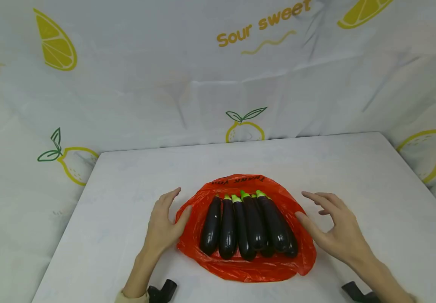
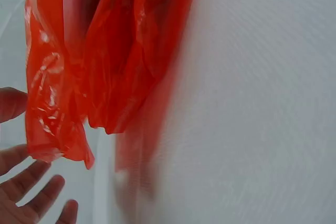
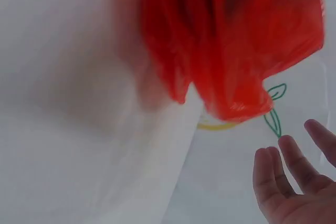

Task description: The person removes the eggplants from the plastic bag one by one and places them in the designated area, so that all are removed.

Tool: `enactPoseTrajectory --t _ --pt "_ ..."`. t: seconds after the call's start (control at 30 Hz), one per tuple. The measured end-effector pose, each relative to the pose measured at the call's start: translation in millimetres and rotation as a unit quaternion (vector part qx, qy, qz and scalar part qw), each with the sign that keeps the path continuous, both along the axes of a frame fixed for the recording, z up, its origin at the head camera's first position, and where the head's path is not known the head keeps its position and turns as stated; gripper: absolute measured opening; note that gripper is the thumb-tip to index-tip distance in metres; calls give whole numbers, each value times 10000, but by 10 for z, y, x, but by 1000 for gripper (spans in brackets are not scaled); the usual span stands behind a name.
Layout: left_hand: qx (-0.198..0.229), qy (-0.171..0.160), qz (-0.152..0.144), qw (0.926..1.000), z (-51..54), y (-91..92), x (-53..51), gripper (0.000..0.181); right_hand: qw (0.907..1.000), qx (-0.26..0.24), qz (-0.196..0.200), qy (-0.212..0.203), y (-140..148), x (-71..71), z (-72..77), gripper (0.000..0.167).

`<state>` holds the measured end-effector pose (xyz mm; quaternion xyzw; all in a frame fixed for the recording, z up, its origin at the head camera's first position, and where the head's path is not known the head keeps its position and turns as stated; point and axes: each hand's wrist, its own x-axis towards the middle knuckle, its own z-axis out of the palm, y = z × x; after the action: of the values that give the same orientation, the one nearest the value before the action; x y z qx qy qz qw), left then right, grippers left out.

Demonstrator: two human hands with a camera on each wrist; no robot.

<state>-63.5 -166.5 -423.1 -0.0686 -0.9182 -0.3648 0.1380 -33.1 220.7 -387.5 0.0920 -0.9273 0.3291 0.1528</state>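
Observation:
Several dark purple eggplants with green stem ends lie side by side in an opened red plastic bag on the white table. My left hand is at the bag's left edge, fingers spread and thumb over its rim; whether it touches cannot be told. On the other side, my right hand hovers just off the bag's right edge, its fingers loosely extended and holding nothing. Both wrist views show the crumpled red plastic beside the left fingers and the right fingers.
The white table extends around the bag on all sides. Behind it and at both sides hangs a white cloth printed with lemons and lettering. Dark wrist camera mounts show near both forearms.

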Motion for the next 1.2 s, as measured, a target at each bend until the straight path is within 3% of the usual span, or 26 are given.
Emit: enactPoseTrajectory --t 0.13,0.27,0.4,0.73,0.87,1.1,1.2 --pt "655 210 125 9976 -73 -29 -75 47 9986 -523 104 -15 -99 2 38 51" --pt "1091 93 242 9937 -142 -33 -135 37 9961 -818 260 -179 -197 1 57 52" --pt "1354 46 133 9907 -214 -26 -190 31 9945 -897 420 -335 -275 -1 54 54" --pt "1558 385 -164 9869 -424 -62 -235 14 9942 -552 533 -749 -418 39 44 60" --pt "1645 696 -259 9836 -454 -49 -226 13 9941 -395 427 -912 -466 71 23 66" --pt "1582 826 -372 9832 -334 10 -175 12 9924 -196 255 -1184 -508 98 6 69" --pt "1550 879 -391 9832 -406 -16 -196 13 9914 -119 202 -1284 -520 106 5 70"
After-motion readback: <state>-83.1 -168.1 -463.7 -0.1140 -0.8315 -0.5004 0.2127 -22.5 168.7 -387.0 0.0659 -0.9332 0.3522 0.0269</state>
